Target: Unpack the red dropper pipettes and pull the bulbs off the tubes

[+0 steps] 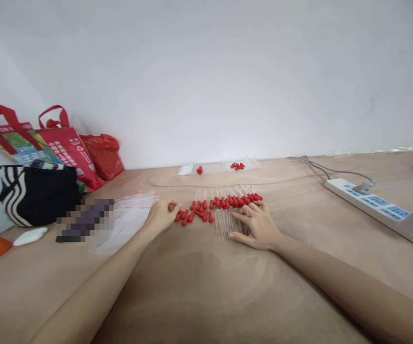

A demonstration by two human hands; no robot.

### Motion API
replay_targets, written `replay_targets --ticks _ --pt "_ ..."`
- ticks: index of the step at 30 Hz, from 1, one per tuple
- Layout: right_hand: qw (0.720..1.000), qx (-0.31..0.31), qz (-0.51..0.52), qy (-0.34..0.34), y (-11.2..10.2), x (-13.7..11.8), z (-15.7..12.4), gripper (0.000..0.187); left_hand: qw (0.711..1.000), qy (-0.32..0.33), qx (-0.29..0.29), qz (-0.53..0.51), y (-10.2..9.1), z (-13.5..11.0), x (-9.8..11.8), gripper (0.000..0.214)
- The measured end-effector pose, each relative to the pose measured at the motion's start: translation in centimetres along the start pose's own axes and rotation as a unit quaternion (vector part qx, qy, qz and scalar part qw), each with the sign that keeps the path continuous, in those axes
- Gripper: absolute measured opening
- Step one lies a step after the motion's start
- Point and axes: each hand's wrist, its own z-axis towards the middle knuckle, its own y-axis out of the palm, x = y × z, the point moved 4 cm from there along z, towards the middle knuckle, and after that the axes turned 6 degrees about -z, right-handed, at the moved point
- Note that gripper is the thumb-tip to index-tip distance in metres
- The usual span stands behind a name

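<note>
Many red bulbs (223, 203), one Chinese-lettered bag (70, 154)

A pale, faintly smudged wall (209, 86) meets a brown wood-grained tabletop (199, 291).

Small loose red teardrop-shaped bulbs (191, 217) are bordered by the bare left hand (161, 215), whose fingertips are curled just beside them. Thin clear tubes (222, 223) are partly covered by the spread right hand (258, 227). Behind these, clear droppers with red bulbs (223, 202) are lined up. Flat transparent plastic bags with red seal lines (129, 220) are laid on the brown wooden table (192, 296), left of the left hand.
</note>
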Motion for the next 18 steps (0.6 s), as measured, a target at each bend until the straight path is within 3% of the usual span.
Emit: replay_targets --ticks 4,10,18 --pt "0.999 0.028 0.014 0.018 -0.2 0.2 -0.1 0.045 0.999 0.008 -0.032 0.021 1.4 1.3 1.5 0.028" --pt "0.99 0.111 0.024 0.082 -0.8 1.6 -0.5 0.03 0.991 -0.056 -0.114 0.046 2.9 2.7 2.2 0.04" --pt "0.981 0.161 0.034 0.104 -1.0 2.3 -0.7 0.032 0.991 -0.057 -0.122 0.006 3.0 2.9 1.8 0.04"
